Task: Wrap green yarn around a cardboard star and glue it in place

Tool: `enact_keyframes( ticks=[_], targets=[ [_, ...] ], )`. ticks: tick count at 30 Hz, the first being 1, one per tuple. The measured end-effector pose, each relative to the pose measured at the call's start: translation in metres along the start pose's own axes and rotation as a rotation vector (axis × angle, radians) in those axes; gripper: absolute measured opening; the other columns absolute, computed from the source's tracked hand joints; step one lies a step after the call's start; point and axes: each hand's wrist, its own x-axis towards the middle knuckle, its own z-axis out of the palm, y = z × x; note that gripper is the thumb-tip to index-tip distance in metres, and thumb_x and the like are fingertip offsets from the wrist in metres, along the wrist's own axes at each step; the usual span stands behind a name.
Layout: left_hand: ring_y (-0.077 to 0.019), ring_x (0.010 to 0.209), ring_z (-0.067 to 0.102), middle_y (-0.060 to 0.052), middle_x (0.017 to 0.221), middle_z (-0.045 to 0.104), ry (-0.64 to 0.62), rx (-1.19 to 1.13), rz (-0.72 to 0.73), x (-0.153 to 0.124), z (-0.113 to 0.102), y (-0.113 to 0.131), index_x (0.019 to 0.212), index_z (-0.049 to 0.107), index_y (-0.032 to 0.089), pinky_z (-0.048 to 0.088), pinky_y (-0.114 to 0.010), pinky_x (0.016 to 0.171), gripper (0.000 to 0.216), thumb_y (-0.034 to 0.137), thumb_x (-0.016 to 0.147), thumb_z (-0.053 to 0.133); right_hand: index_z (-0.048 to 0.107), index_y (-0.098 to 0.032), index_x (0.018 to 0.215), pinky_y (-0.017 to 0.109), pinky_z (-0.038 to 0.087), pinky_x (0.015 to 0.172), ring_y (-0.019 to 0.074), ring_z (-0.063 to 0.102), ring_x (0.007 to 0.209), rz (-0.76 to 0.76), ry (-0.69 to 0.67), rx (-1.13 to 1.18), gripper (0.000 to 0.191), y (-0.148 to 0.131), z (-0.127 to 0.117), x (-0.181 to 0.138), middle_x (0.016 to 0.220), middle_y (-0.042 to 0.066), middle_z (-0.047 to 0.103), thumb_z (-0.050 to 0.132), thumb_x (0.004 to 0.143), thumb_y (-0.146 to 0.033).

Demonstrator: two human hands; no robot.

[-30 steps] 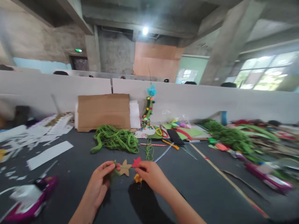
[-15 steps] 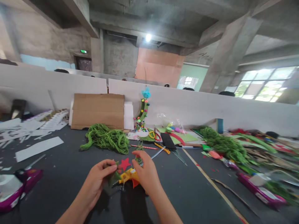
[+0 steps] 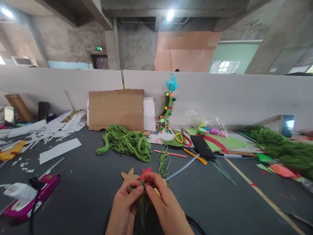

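Note:
My left hand [image 3: 127, 199] and my right hand [image 3: 162, 200] meet low in the middle, both closed with fingertips pinching a small green piece [image 3: 142, 184]. Part of it hangs blurred below the fingers; I cannot make out whether it is yarn or a strip. A brown star-shaped cutout [image 3: 129, 176] lies just beyond the left hand. Close to the right fingers lies a red star [image 3: 146, 172], partly covered. Bits of a yellow tool show behind my right hand, which hides most of it. A loose bundle of green yarn [image 3: 163, 161] lies just beyond.
A heap of green yarn [image 3: 126, 142] lies before a cardboard sheet [image 3: 116, 110]. To the right are scissors [image 3: 183, 138], a yellow-handled cutter [image 3: 195, 156], and a clear stick [image 3: 182, 167]. A pompom-covered green decoration [image 3: 167, 112] stands behind. At left is a purple power strip [image 3: 46, 192].
My right hand has come away from beside the yellow tool and joined my left hand at the green piece. The camera view has shifted, and the brown star now shows.

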Motion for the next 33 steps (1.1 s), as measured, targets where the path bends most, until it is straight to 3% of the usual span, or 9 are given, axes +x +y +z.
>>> enact_keyframes(
  ticks=[5, 9, 12, 15, 19, 25, 33],
  targets=[
    [-0.0138, 0.050, 0.059, 0.000, 0.057, 0.066, 0.065, 0.070, -0.048, -0.001, -0.016, -0.003, 0.060, 0.062, 0.019, 0.046, -0.023, 0.053, 0.026, 0.026, 0.046, 0.084, 0.058, -0.024, 0.096, 0.025, 0.047, 0.071, 0.0172, 0.060, 0.081, 0.025, -0.068, -0.100, 0.019, 0.008, 0.002, 0.001, 0.091, 0.002, 0.064, 0.052, 0.079, -0.026],
    [-0.0151, 0.059, 0.063, -0.001, 0.063, 0.069, 0.069, 0.122, -0.027, -0.007, -0.009, 0.014, 0.059, 0.064, 0.019, 0.048, -0.022, 0.059, 0.022, 0.024, 0.048, 0.082, 0.060, -0.021, 0.087, 0.024, 0.047, 0.062, 0.0163, 0.058, 0.070, 0.079, -0.088, -0.071, 0.015, 0.000, 0.006, 0.004, 0.080, 0.002, 0.063, 0.055, 0.074, -0.025],
    [-0.0167, 0.063, 0.064, -0.002, 0.066, 0.070, 0.025, 0.179, -0.014, -0.005, 0.011, 0.027, 0.062, 0.064, 0.018, 0.049, -0.023, 0.063, 0.021, 0.020, 0.050, 0.081, 0.059, -0.020, 0.087, 0.024, 0.045, 0.059, 0.0164, 0.056, 0.066, 0.049, 0.012, -0.033, 0.019, -0.005, 0.003, 0.005, 0.074, 0.002, 0.062, 0.056, 0.075, -0.034],
    [-0.0170, 0.063, 0.064, -0.003, 0.067, 0.069, -0.028, 0.219, -0.019, -0.002, 0.026, 0.031, 0.063, 0.063, 0.017, 0.048, -0.024, 0.061, 0.021, 0.020, 0.051, 0.079, 0.059, -0.021, 0.095, 0.023, 0.041, 0.052, 0.0153, 0.051, 0.057, -0.032, 0.155, -0.186, 0.027, -0.005, -0.004, 0.002, 0.065, 0.000, 0.057, 0.055, 0.077, -0.041],
    [-0.0132, 0.060, 0.060, -0.001, 0.068, 0.068, -0.026, 0.184, -0.057, -0.002, 0.019, 0.026, 0.063, 0.063, 0.018, 0.047, -0.021, 0.058, 0.019, 0.020, 0.052, 0.078, 0.057, -0.025, 0.105, 0.024, 0.038, 0.047, 0.0155, 0.051, 0.049, -0.112, 0.145, -0.374, 0.029, 0.002, -0.006, -0.007, 0.057, -0.002, 0.055, 0.048, 0.083, -0.041],
    [-0.0112, 0.059, 0.057, 0.000, 0.065, 0.065, 0.007, 0.158, -0.048, -0.012, 0.001, 0.026, 0.065, 0.066, 0.017, 0.046, -0.018, 0.057, 0.018, 0.018, 0.052, 0.078, 0.057, -0.026, 0.110, 0.029, 0.045, 0.056, 0.0225, 0.064, 0.065, -0.193, 0.114, -0.477, 0.029, 0.005, 0.002, -0.019, 0.079, 0.005, 0.070, 0.045, 0.086, -0.035],
    [-0.0113, 0.054, 0.057, 0.000, 0.057, 0.065, -0.032, 0.234, -0.075, -0.023, 0.002, 0.026, 0.063, 0.065, 0.017, 0.044, -0.018, 0.053, 0.020, 0.020, 0.051, 0.080, 0.063, -0.025, 0.071, 0.027, 0.046, 0.060, 0.0199, 0.060, 0.068, -0.259, 0.175, -0.331, 0.016, -0.014, -0.008, -0.024, 0.075, 0.004, 0.064, 0.049, 0.079, -0.025]
  ],
)
